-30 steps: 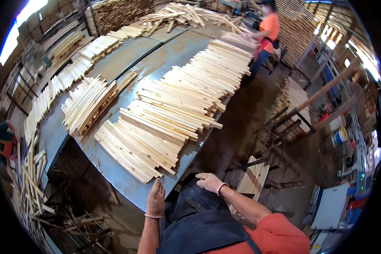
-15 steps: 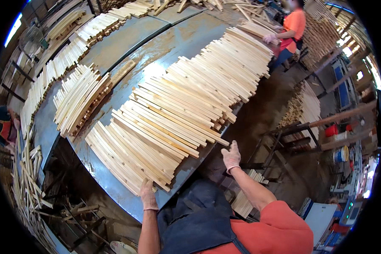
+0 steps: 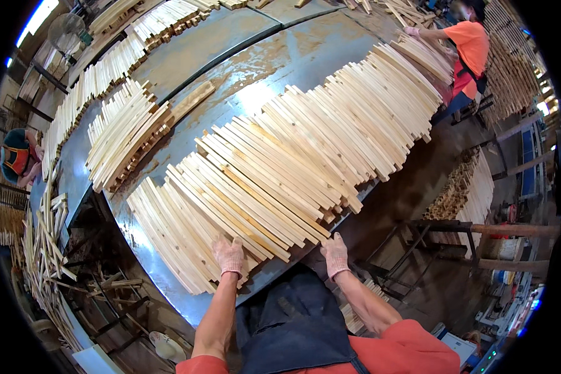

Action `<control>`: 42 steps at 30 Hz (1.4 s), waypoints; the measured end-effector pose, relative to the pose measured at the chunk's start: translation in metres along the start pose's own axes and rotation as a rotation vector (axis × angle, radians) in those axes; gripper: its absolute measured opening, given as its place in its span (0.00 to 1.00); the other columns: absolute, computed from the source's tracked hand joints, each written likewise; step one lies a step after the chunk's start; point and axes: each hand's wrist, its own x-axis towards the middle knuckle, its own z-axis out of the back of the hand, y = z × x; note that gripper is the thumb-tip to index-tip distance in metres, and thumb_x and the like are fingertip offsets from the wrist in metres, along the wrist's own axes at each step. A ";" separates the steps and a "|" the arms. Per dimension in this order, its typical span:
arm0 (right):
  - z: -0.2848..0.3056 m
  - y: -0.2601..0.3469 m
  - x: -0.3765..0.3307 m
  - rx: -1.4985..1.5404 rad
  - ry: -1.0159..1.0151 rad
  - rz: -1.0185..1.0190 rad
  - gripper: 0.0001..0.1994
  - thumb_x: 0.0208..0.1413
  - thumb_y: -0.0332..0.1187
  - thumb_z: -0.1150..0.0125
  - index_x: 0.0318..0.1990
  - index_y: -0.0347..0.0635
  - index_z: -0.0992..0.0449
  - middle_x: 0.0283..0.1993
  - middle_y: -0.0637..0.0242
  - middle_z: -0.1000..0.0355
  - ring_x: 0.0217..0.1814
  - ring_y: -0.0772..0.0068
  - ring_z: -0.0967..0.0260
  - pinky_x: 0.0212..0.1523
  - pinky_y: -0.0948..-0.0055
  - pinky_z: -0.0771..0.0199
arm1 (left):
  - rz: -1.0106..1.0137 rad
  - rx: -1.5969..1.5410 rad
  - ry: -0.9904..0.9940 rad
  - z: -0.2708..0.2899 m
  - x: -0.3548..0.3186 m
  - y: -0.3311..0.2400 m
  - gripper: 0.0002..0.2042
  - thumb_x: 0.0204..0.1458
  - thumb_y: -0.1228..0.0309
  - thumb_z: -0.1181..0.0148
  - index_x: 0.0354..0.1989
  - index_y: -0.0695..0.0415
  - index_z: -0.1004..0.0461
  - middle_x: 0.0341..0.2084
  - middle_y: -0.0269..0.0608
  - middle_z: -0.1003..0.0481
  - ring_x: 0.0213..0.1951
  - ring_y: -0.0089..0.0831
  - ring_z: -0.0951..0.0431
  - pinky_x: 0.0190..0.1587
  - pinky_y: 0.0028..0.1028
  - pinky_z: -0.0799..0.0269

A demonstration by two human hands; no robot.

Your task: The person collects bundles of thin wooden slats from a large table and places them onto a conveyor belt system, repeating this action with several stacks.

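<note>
A long row of pale wooden strips (image 3: pixel 280 168) lies side by side across the metal-topped table (image 3: pixel 168 293). My left hand (image 3: pixel 228 254), in a light glove, rests on the near ends of the strips toward the left part of the row, thumb and fingers apart. At the table's near edge, my right hand (image 3: pixel 335 254), also gloved, is beside the end of a strip, its fingers pointing up and slightly apart. Neither hand visibly grips a strip. The undersides of both hands are hidden.
A smaller stack of strips (image 3: pixel 121 137) sits at the table's left, with a thicker board (image 3: pixel 193 100) beside it. A co-worker in orange (image 3: pixel 469 47) handles strips at the far right; another person (image 3: pixel 17 156) is at far left. A timber rack (image 3: pixel 511 230) stands right.
My left hand has moved up onto the strips from their near left ends. My right hand has come down slightly, nearer the strip ends. The view has shifted.
</note>
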 end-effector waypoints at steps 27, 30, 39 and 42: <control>-0.164 0.211 0.219 -1.138 0.138 0.409 0.39 0.56 0.59 0.37 0.62 0.28 0.22 0.59 0.37 0.22 0.63 0.41 0.24 0.66 0.51 0.28 | 0.313 -1.284 -0.112 -0.030 0.023 -0.043 0.31 0.57 0.69 0.27 0.67 0.65 0.34 0.51 0.49 0.22 0.49 0.38 0.20 0.56 0.35 0.22; -0.164 0.210 0.229 -1.158 0.203 0.362 0.39 0.57 0.61 0.38 0.59 0.29 0.20 0.58 0.38 0.21 0.61 0.42 0.23 0.63 0.53 0.26 | 0.360 -1.424 -0.001 -0.026 0.026 -0.031 0.29 0.56 0.70 0.26 0.63 0.64 0.32 0.50 0.46 0.22 0.48 0.34 0.20 0.53 0.33 0.21; -0.159 0.230 0.188 -0.999 0.457 0.035 0.37 0.56 0.63 0.33 0.52 0.31 0.17 0.48 0.46 0.16 0.53 0.49 0.18 0.53 0.57 0.22 | 0.453 -1.434 0.257 0.033 0.018 -0.020 0.26 0.56 0.71 0.29 0.61 0.64 0.30 0.47 0.46 0.21 0.47 0.35 0.19 0.50 0.35 0.17; -0.146 0.223 0.157 -0.967 0.459 0.039 0.36 0.56 0.62 0.33 0.51 0.31 0.17 0.43 0.49 0.17 0.47 0.55 0.19 0.50 0.59 0.22 | 0.368 -1.286 0.154 0.049 0.002 -0.015 0.20 0.56 0.73 0.34 0.57 0.65 0.26 0.43 0.44 0.20 0.42 0.35 0.17 0.43 0.34 0.16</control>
